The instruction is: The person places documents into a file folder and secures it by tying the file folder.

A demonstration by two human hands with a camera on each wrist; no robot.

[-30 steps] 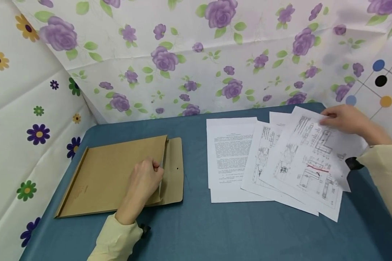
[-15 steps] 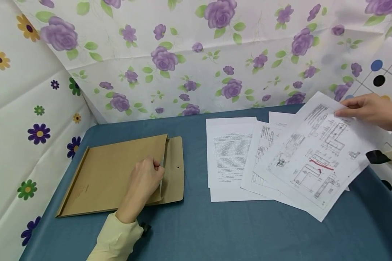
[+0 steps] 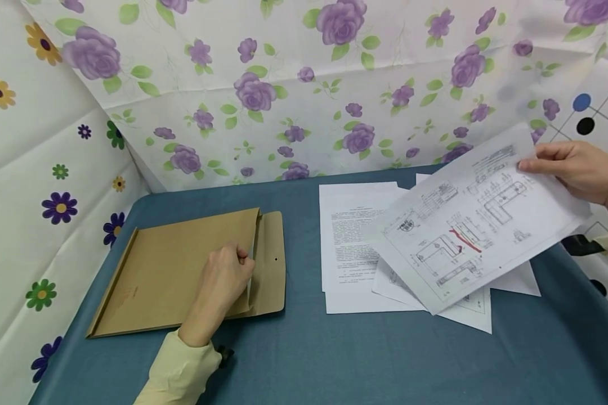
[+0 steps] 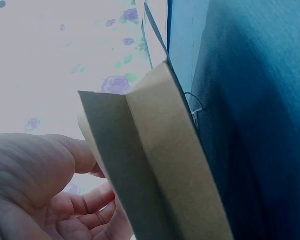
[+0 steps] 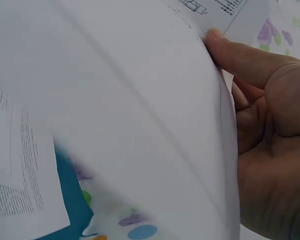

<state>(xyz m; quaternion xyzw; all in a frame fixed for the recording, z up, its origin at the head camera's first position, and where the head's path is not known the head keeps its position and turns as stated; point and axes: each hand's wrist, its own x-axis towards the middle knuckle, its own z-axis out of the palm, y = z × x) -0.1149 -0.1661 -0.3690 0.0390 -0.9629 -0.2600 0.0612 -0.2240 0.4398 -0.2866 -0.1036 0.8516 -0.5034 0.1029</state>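
Note:
A brown kraft-paper document envelope point(image 3: 167, 270) lies at the left of the table, its flap point(image 3: 268, 270) folded out to the right. My left hand point(image 3: 223, 284) pinches the upper edge of its mouth. In the left wrist view the thumb lies on the outside of the front panel point(image 4: 120, 150), and the mouth stands apart from the flap side. At the right, my right hand point(image 3: 582, 171) holds a sheet with technical drawings point(image 3: 496, 219) by its upper right edge, thumb on the printed face. The sheet is raised and tilted over other papers.
A printed text page point(image 3: 349, 253) lies on more white paper at the centre right. Several drawing sheets point(image 3: 478, 315) lie fanned out beneath the held one. Blue cloth point(image 3: 304, 360) covers the table; flowered sheeting point(image 3: 284, 84) hangs behind. A thin string loop point(image 4: 195, 102) shows by the flap.
My right hand has lifted the drawing sheet off the fanned papers, first to the right, and the sheet has since swung left over the pile. The left hand stays at the envelope's mouth.

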